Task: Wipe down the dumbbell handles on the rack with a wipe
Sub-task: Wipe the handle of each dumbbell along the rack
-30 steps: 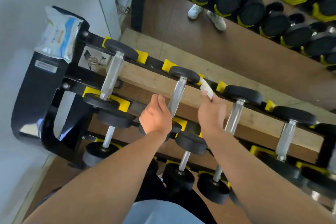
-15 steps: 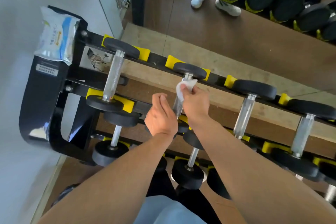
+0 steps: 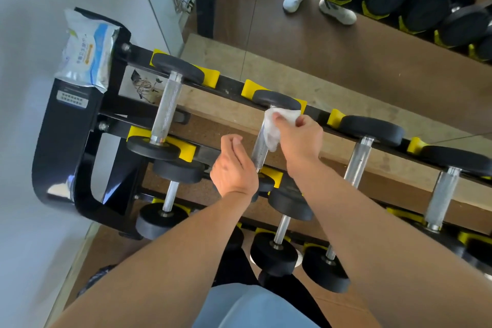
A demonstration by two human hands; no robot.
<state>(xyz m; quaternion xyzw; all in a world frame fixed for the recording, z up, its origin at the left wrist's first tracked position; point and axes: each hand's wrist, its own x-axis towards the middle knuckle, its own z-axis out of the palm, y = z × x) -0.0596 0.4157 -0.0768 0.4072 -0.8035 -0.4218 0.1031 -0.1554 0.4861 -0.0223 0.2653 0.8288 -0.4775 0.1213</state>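
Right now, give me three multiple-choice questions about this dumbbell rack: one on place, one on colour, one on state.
1. Where does the wipes packet lie?
A. on the rack's left end
B. on the floor
C. on a dumbbell

2. What colour are the rack's cradles?
A. red
B. yellow
C. green

3. What is the right hand doing?
A. hanging idle
B. lifting a dumbbell
C. gripping a white wipe on a dumbbell handle

Answers: A, it sits atop the frame's end; B, yellow pads flank each head; C, the wipe is wrapped round the bar.
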